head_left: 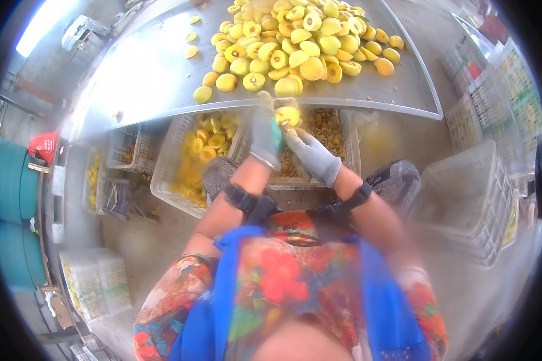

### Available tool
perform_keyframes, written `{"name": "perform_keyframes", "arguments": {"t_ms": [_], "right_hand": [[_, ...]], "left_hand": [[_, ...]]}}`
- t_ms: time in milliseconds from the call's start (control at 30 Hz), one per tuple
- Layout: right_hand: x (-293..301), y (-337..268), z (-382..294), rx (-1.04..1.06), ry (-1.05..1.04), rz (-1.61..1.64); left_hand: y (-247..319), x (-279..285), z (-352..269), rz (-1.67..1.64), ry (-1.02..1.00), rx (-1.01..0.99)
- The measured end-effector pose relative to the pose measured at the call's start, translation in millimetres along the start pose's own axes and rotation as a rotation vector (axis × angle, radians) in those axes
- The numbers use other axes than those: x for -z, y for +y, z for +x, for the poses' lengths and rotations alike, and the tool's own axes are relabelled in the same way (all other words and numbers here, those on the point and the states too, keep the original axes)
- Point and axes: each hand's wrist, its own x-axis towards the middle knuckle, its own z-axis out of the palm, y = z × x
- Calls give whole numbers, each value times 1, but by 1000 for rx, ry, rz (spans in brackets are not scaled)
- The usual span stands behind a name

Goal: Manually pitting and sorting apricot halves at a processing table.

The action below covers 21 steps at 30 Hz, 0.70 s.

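Note:
My left hand (266, 135), in a grey glove with a green patch, grips a yellow peach half (287, 115) just in front of the table edge. The fruit's cut face is turned up and shows brown at its hollow. My right hand (314, 153), also gloved in grey, has its fingertips against the lower side of that half. Whether those fingers hold a small tool is hidden. Beyond the hands, a heap of halved yellow peaches (298, 58) lies on a metal table (153, 76), many with brown centres showing.
Below the table edge, a white crate (162, 180) holds yellow peach halves (207, 140). Beside it, another crate (354, 149) contains brown pit pieces (325, 126). Stacked plastic crates (469, 198) stand at right. Teal barrels (9, 180) and a white crate (97, 284) are at left.

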Motion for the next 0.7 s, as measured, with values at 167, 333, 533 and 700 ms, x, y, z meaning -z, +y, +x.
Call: {"name": "perform_keyframes", "arguments": {"t_ms": [167, 333, 533, 700], "right_hand": [[13, 4, -5, -25, -133, 215], [26, 12, -6, -303, -434, 691], [32, 30, 0, -313, -688, 989], [31, 25, 6, -273, -572, 825]], "left_hand": [[8, -4, -3, 26, -67, 108], [10, 1, 0, 300, -239, 116], [11, -11, -11, 190, -135, 230], [0, 12, 8, 439, -179, 180]]}}
